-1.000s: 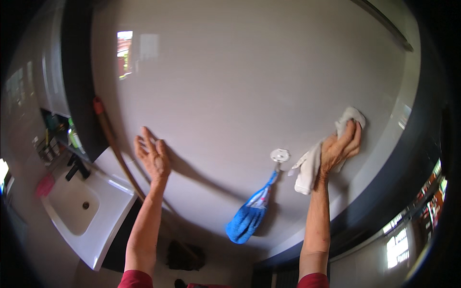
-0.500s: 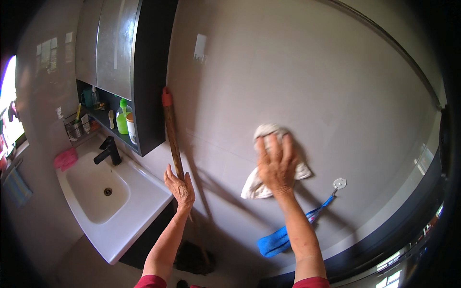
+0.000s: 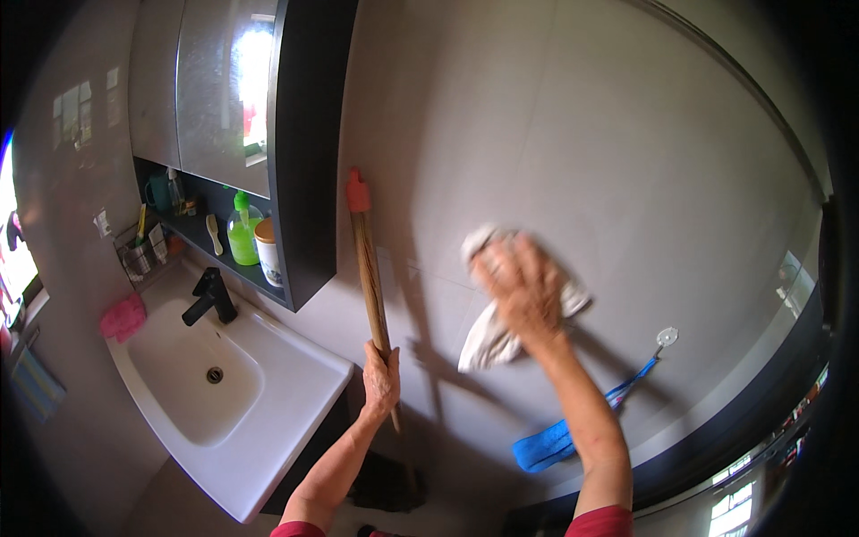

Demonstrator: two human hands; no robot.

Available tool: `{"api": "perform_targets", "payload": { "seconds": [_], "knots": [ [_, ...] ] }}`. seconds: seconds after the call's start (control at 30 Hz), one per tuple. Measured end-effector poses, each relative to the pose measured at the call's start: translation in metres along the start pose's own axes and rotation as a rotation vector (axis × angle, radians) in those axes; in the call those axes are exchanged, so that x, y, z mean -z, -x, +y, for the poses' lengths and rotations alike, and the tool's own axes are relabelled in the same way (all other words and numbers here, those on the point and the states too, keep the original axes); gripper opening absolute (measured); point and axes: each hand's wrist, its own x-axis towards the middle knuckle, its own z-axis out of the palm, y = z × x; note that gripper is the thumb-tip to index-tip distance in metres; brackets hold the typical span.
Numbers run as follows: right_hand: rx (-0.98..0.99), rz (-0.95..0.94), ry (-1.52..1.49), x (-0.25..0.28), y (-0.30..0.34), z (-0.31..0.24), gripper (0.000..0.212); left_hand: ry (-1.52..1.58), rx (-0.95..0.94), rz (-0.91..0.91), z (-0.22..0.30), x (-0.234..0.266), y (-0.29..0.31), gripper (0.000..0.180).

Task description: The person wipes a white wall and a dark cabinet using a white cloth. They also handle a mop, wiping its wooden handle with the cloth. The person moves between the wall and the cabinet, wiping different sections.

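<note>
I'm seeing left hand wrapping around wooden pole at seven o'clock, right hand pressing white cloth against wall at three; whether it's pinching, I can't tell.

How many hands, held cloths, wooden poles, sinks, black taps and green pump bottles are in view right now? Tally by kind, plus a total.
Hands: 2 (left hand, right hand)
White cloth under the right hand: 1
Wooden pole: 1
Sink: 1
Black tap: 1
Green pump bottle: 1
Total: 7
</note>
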Motion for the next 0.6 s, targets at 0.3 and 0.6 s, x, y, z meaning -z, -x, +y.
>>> {"api": "perform_targets", "payload": {
  "seconds": [0.3,0.6],
  "knots": [
    [-0.444,0.328,0.192,0.012,-0.096,-0.01,0.042,0.135,-0.106,0.033,-0.005,0.026,0.052,0.029],
    [0.335,0.055,-0.065,-0.07,-0.029,-0.151,0.05,0.13,-0.074,0.13,-0.016,0.051,0.065,0.02]
  ]
}}
